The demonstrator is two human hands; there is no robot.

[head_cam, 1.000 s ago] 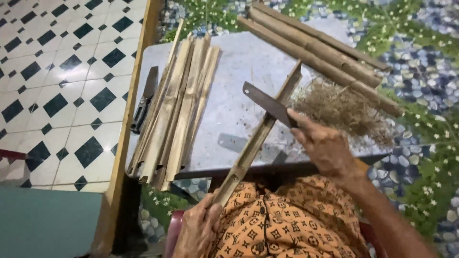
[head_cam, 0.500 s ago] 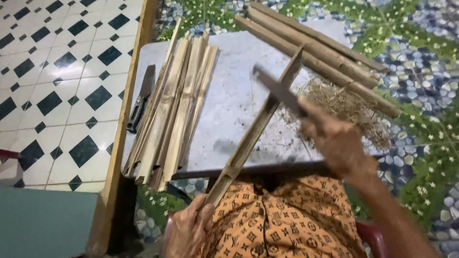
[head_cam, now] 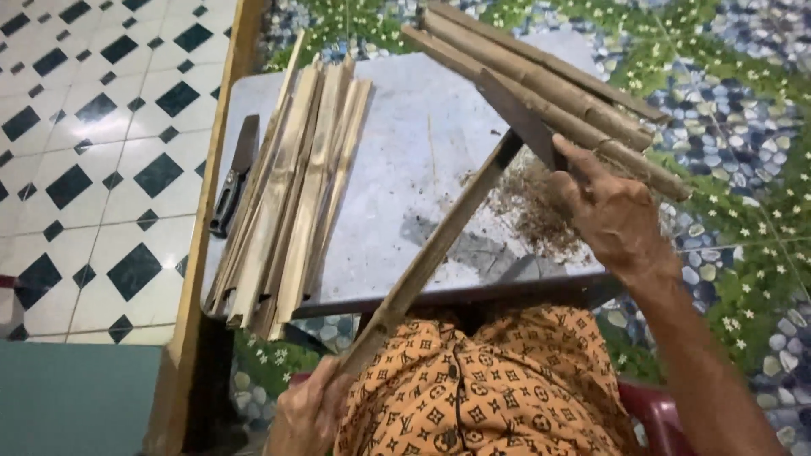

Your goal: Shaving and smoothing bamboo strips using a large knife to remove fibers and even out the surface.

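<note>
**Blade against the far end of a bamboo strip**

The right hand point(head_cam: 617, 215) has its grip clenched on the handle of a dark, flat-bladed knife point(head_cam: 517, 114), the blade laid across the upper end of a long, narrow brown bamboo strip point(head_cam: 439, 253). The left hand point(head_cam: 304, 414) grasps the strip's near end down by the lap, over orange patterned cloth point(head_cam: 473, 388). The strip runs diagonally from that hand up across the front edge of the grey, scuffed surface point(head_cam: 405, 152) to the blade.

To do this well, in my judgement, the low hand should hold the strip steady and keep it from rolling, while the blade stays at a shallow angle and works away from the body, taking thin shavings. The holding fingers look well apart from the edge, which is where they belong.

The strip is flat and straight, dull brown, darker near the blade. Loose brown fibrous shavings point(head_cam: 532, 207) lie on the surface just beside the right hand. To the left rests a bundle of pale split bamboo slats point(head_cam: 296, 194), overhanging the near edge. Beyond the knife lie thicker round bamboo poles point(head_cam: 549, 93). A second dark knife point(head_cam: 236, 173) lies at the surface's left edge, beside a wooden beam point(head_cam: 207, 219).
</note>
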